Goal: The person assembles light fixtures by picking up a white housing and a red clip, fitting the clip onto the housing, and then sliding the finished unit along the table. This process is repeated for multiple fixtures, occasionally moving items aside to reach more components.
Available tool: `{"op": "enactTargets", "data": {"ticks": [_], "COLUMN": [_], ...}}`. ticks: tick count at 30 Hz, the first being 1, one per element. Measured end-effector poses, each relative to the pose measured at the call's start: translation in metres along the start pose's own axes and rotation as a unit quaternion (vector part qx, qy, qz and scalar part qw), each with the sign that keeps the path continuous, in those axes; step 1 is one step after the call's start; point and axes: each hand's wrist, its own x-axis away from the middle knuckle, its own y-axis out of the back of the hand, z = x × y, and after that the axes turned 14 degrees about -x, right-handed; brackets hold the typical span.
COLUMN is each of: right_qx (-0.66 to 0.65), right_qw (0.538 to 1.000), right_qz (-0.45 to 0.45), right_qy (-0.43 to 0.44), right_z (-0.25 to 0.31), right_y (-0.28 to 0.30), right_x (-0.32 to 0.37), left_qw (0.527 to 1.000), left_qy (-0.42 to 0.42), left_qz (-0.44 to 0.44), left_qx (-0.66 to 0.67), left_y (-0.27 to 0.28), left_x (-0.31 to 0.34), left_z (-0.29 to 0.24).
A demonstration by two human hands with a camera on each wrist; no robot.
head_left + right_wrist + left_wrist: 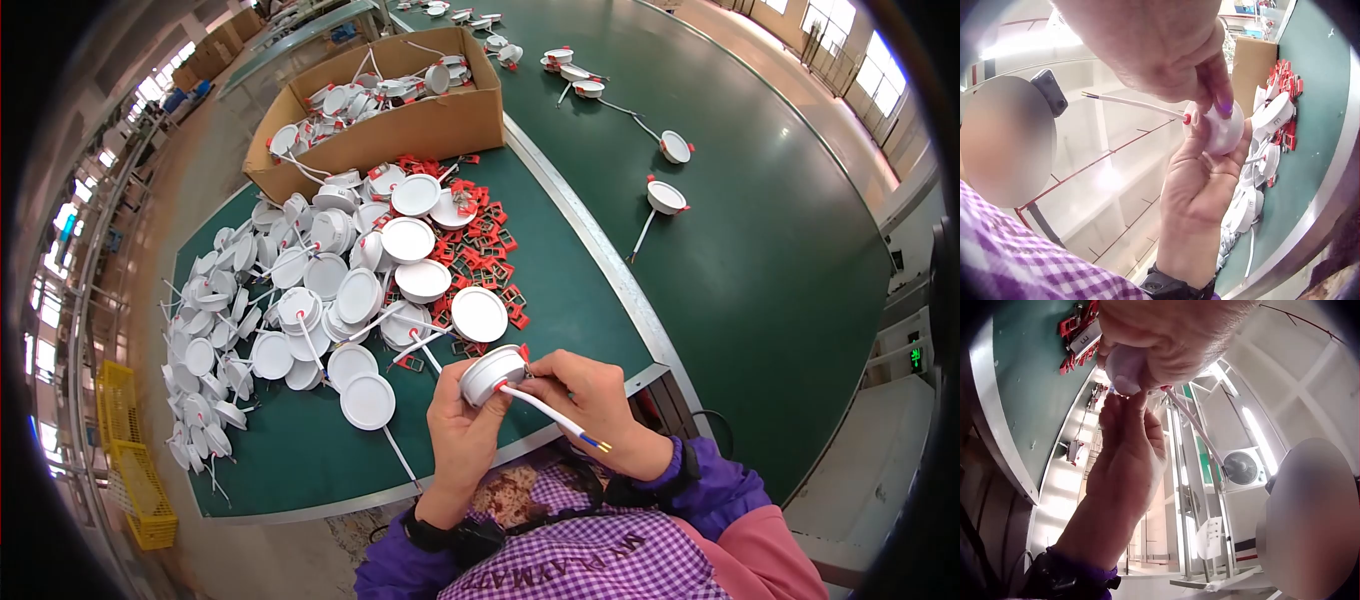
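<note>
My left hand (458, 425) grips a white round downlight (488, 374) by its rim, thumb on its back face. A white cable (550, 408) leaves the light through a red grommet and ends in bare blue and yellow wires. At the light's edge, my right hand (592, 400) pinches a red clip (524, 352) with thumb and forefinger; the fingers partly hide it. In the right wrist view the left hand (1200, 187) cups the downlight (1225, 128) from below. Close ahead lie loose red clips (485, 250) with metal springs.
A large heap of white downlights (270, 355) covers the green table's left side. Behind it stands a cardboard box (400, 125) full of more lights. Past a metal rail (590, 235), several lights with cables lie along a green conveyor belt (760, 260). Yellow crates (140, 480) stand at the left.
</note>
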Motion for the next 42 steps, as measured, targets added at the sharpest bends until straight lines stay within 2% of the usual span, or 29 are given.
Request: {"op": "enactTargets", "data": {"ticks": [5,8,12,15,16,21,23,24,25,27,28,29,31,32,34,35,37,38,40,42], "right_qx": [-0.083,-0.206,-0.289,-0.230,-0.261,-0.234,-0.220,-0.249,-0.247,-0.077,-0.078,-0.078,0.135,0.135,0.162,0.161,0.237,0.238,0.205,0.171], "right_qw": [0.994,0.954,0.924,0.940,0.929,0.929,0.920,0.923,0.923,0.964,0.955,0.956,0.982,0.982,0.981,0.981,0.957,0.957,0.959,0.968], "right_qz": [0.020,0.054,0.057,0.066,0.059,0.079,0.144,0.151,0.152,0.189,0.132,0.131,0.096,0.095,0.079,0.079,0.165,0.166,0.165,0.143], "right_qy": [-0.066,-0.211,-0.243,-0.241,-0.255,-0.276,-0.290,-0.253,-0.252,-0.170,-0.253,-0.251,-0.090,-0.088,0.067,0.068,-0.018,-0.017,-0.102,-0.116], "right_z": [0.000,0.001,-0.003,0.008,0.008,-0.004,-0.005,-0.012,-0.014,-0.017,-0.018,-0.024,-0.046,-0.058,-0.074,-0.078,-0.079,-0.077,-0.072,-0.070], "right_y": [0.010,0.018,0.021,0.020,0.018,0.016,0.021,0.021,0.023,0.031,0.029,0.026,0.018,0.013,0.004,0.003,0.002,0.003,0.009,0.012], "right_x": [-0.005,-0.006,-0.004,0.000,0.002,0.001,-0.006,-0.007,-0.011,-0.033,-0.044,-0.052,-0.064,-0.071,-0.080,-0.080,-0.082,-0.081,-0.076,-0.070], "left_qw": [1.000,0.998,0.997,0.995,0.993,0.988,0.986,0.990,0.992,0.992,0.993,0.993,0.992,0.992,0.989,0.989,0.993,0.993,0.989,0.984], "left_qy": [0.026,0.053,0.051,0.067,0.076,0.120,0.132,0.126,0.119,0.117,0.115,0.113,0.105,0.104,0.105,0.104,0.102,0.102,0.135,0.147], "left_qz": [0.017,0.022,0.053,0.064,0.072,0.065,0.064,0.059,0.053,0.040,0.030,0.031,0.027,0.027,0.037,0.036,0.045,0.043,0.029,0.037], "left_qx": [-0.004,0.039,0.034,0.036,0.045,0.073,0.075,0.039,0.003,0.003,0.001,0.001,-0.064,-0.065,-0.094,-0.094,-0.042,-0.041,0.059,0.096], "left_y": [0.003,0.007,0.010,0.015,0.016,0.017,0.017,0.019,0.020,0.025,0.028,0.029,0.032,0.033,0.035,0.036,0.037,0.037,0.036,0.035], "left_x": [0.005,0.008,0.013,0.017,0.019,0.023,0.025,0.023,0.022,0.022,0.021,0.022,0.024,0.026,0.028,0.028,0.028,0.028,0.029,0.027], "left_z": [-0.003,-0.003,-0.012,-0.010,-0.008,-0.001,-0.003,-0.007,-0.011,-0.014,-0.015,-0.016,-0.017,-0.016,-0.015,-0.014,-0.013,-0.012,-0.009,-0.006]}}
